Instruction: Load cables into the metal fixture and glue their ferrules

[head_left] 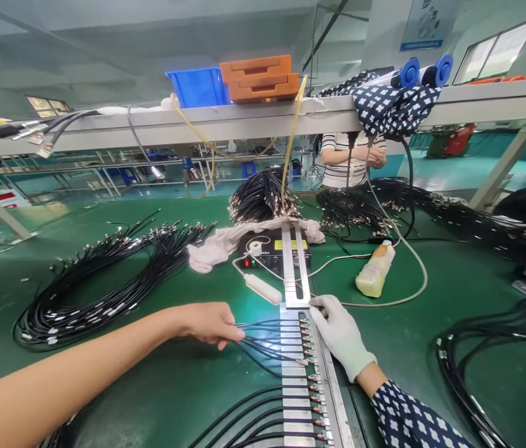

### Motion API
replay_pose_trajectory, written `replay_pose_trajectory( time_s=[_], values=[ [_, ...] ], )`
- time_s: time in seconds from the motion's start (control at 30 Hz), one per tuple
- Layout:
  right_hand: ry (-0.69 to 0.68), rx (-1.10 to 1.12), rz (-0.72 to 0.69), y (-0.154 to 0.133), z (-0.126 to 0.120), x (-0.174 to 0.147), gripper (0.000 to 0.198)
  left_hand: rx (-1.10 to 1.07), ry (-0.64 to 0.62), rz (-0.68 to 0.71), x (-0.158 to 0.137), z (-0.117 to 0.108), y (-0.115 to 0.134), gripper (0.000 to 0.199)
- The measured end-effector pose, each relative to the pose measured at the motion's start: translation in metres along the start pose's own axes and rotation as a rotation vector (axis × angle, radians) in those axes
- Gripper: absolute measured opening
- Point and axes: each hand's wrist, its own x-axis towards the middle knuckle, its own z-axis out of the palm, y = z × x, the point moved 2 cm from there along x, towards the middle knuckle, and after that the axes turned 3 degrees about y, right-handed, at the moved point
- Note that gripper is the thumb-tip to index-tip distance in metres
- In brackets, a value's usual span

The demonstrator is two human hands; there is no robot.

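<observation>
My bare left hand (214, 325) is closed around several thin black cables (263, 341), left of a long metal fixture (296, 373). These cables run across the fixture, side by side, to small metal connectors along its right side. More black cables (244, 418) lie across its nearer part, not held. My right hand (340, 336), in a white glove, is at the far end of the fixture. Its thumb and fingertips close on the near right corner of a slotted metal plate (291, 274). That plate reaches back over a black control box (272, 254).
A white-handled tool (263, 289) lies beside the plate. Coiled black cables (104, 286) spread left, another coil (459, 373) right. A plastic bottle (375, 270) and a looped white cord (424, 274) lie behind right. A shelf beam (142, 127) crosses above; a person (344, 162) works beyond.
</observation>
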Motion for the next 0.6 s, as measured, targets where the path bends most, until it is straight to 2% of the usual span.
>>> replay_pose_trajectory(
  time_s=[0.13,0.33,0.47,0.6],
  values=[
    [-0.018,-0.017,-0.049,-0.002,0.0,-0.001,0.014,-0.021,0.071,0.131,-0.012,0.004,0.005,0.054],
    [-0.032,-0.021,-0.091,-0.003,0.001,-0.002,0.016,0.023,0.08,0.161,-0.01,0.016,-0.019,0.055],
    [-0.031,-0.028,-0.085,-0.003,0.001,-0.002,0.017,0.027,0.063,0.126,-0.009,0.009,-0.039,0.056],
    [-0.034,-0.025,-0.081,-0.004,0.0,-0.002,0.018,0.093,0.155,0.043,-0.011,-0.003,-0.06,0.052]
  ],
)
